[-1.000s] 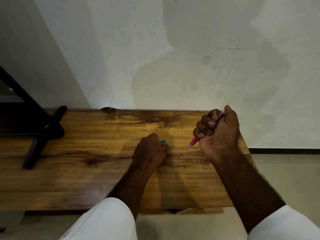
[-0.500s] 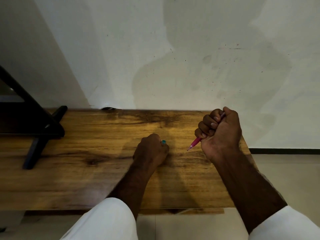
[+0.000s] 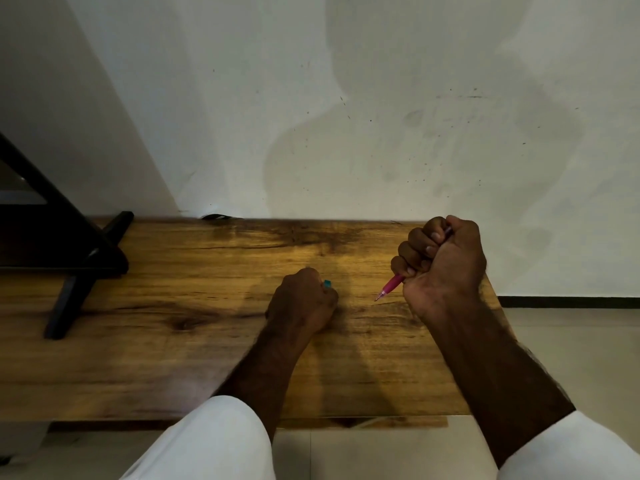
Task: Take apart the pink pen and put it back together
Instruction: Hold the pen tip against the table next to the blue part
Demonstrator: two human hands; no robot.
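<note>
Hardly anything has shifted since the earlier frames: the right hand (image 3: 445, 261) has eased a touch toward the right and the visible stub of the pink pen (image 3: 391, 285) looks a little shorter below the fist, while the left hand (image 3: 301, 303) sits where it was on the worktop (image 3: 173, 306). Both hands are closed. The right one, raised near the worktop's far right corner, is fisted around the pink pen; the left is a fist resting mid-worktop, with a small teal piece (image 3: 327, 283) poking out at its top, too small to identify. The pen's long axis runs diagonally, its back end up by the thumb and its slim tip pointing down-left toward the left hand, close but not touching. Only the translucent pink nose and fine tip show; the barrel is hidden in the grip, so whether it is whole cannot be told. The left hand likely has to cross that short gap to meet the tip.
</note>
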